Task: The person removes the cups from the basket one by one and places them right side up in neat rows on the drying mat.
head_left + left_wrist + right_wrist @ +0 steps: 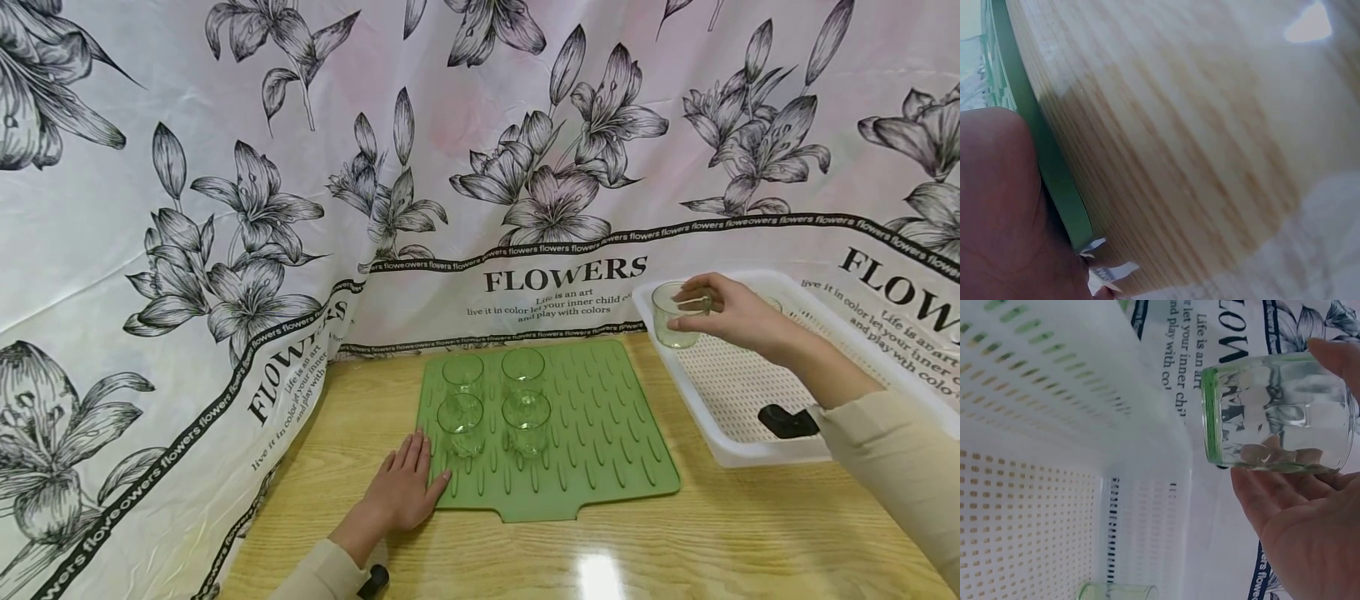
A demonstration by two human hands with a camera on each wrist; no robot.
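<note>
My right hand [738, 315] grips a clear, green-tinted drinking glass [670, 327] between thumb and fingers, above the left rim of a white perforated basket [757, 452]. In the right wrist view, this glass [1285, 415] has its thick green-edged end turned away from the palm. My left hand [406, 492] rests at the left edge of a green ribbed drying mat [611, 417], its fingers straight and the thumb on the mat's near corner. Several matching glasses [527, 425] stand grouped on the mat's left half.
Another glass [1117, 592] is inside the basket, partly behind my right hand in the head view. A white curtain [405, 308] printed with flowers and lettering hangs behind and left of the wood-grain table [480, 562]. The basket stands right of the mat.
</note>
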